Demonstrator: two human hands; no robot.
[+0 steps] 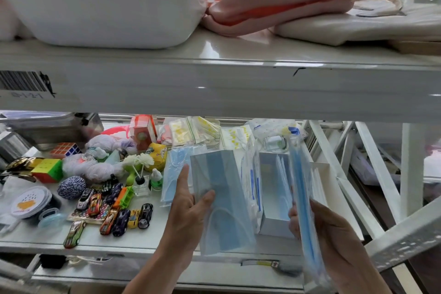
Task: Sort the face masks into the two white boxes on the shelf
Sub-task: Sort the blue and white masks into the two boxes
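The long white metal shelf [143,243] has toy cars [119,212] crowding its left half. Toward its right edge stand two white cardboard boxes, the left box [272,222] and the right box [321,174], each seemingly holding a few masks. The left hand [188,207] grips a flat clear-wrapped pack of pale blue masks [226,210] above the front edge. The right hand [338,241] clamps a thin blue mask bundle [303,186] edge-on between the boxes. Loose blue masks [170,174] lie mid-shelf, so I'd call the sorting partway done, with plenty left.

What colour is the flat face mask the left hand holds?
Light blue; the flat wrapped face mask in the left hand shows clearest in the head view.
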